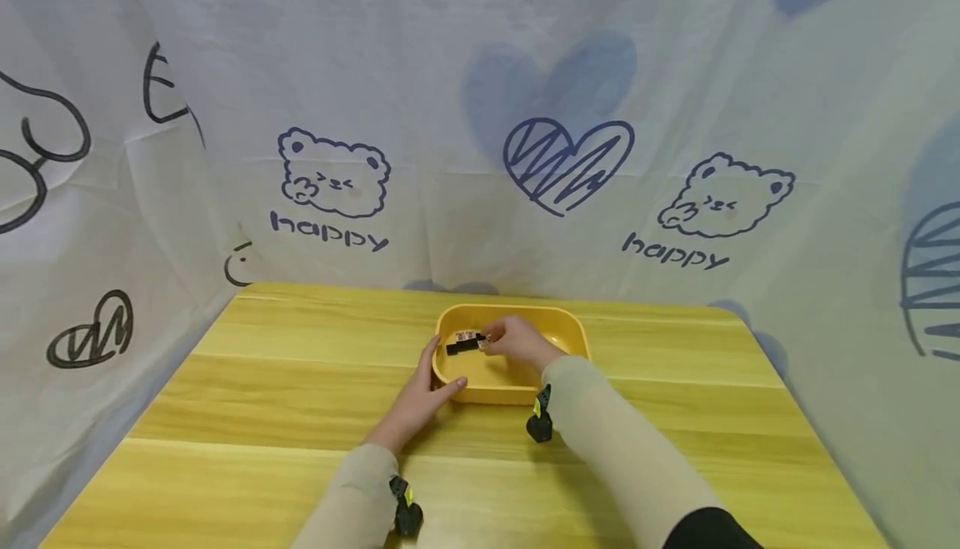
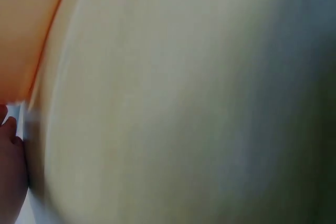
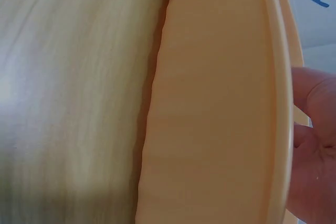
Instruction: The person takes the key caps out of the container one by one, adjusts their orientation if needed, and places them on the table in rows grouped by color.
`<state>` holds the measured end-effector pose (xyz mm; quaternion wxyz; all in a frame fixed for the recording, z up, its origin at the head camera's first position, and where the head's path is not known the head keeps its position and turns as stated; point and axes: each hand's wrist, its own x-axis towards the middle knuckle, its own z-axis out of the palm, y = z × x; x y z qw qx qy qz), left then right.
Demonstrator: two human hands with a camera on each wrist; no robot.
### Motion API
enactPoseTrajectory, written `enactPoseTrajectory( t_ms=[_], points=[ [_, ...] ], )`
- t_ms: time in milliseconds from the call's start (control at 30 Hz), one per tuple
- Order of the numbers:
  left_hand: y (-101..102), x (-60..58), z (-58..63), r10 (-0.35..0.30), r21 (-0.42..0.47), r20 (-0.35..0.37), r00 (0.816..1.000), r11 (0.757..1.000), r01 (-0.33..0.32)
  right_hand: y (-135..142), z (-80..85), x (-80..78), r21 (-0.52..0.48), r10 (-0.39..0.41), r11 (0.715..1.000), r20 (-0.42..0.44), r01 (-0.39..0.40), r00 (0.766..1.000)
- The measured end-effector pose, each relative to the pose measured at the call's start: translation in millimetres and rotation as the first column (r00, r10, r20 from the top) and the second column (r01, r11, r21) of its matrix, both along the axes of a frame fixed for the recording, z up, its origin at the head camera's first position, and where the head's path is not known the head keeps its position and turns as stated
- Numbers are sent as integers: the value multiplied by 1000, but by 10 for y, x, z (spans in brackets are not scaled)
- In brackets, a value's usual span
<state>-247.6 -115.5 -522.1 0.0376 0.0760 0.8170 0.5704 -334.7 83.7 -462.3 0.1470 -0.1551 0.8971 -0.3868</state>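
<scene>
A yellow plastic bin (image 1: 517, 396) stands on the wooden table. Inside it, toward the left, are small black pieces (image 1: 462, 347) with pale printed labels. My right hand (image 1: 520, 342) reaches over the front rim into the bin, fingertips pinching a small labelled black piece (image 1: 483, 339) at the right end of this group; its exact kind is too small to tell. Around the bin's front left corner my left hand (image 1: 417, 399) is spread, thumb at the front rim and straight fingers along the left side. In the right wrist view, the right hand (image 3: 317, 145) shows behind the bin's wall (image 3: 215, 103).
The wooden table (image 1: 300, 382) extends on both sides of the bin. Behind it hangs a white cloth (image 1: 435, 132) printed with hearts, bears and lettering, and more cloth flanks the table. A small black device (image 1: 406, 516) sits on each sleeve.
</scene>
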Motion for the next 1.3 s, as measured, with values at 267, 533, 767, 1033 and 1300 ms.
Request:
enactPoseTrajectory(
  t_ms=[267, 533, 767, 1033, 1300],
  points=[
    [-12, -5, 42, -56, 3, -1, 998, 998, 56, 7, 9, -31, 39, 22, 999, 23, -22, 999],
    [-40, -17, 64, -82, -4, 7, 997, 997, 82, 12, 27, 18, 121, 24, 992, 21, -27, 999],
    [-40, -4, 72, -89, -1, 29, 996, 996, 89, 65, -8, 31, 113, 5, 994, 27, -8, 1000],
    [-32, -10, 60, -101, 0, 43, 994, 995, 101, 158, -58, 34, 90, 6, 996, 34, -9, 999],
    [-55, -38, 58, -103, -14, 59, 993, 995, 104, 296, -48, 13, 47, 34, 998, 77, -38, 996]
  ],
)
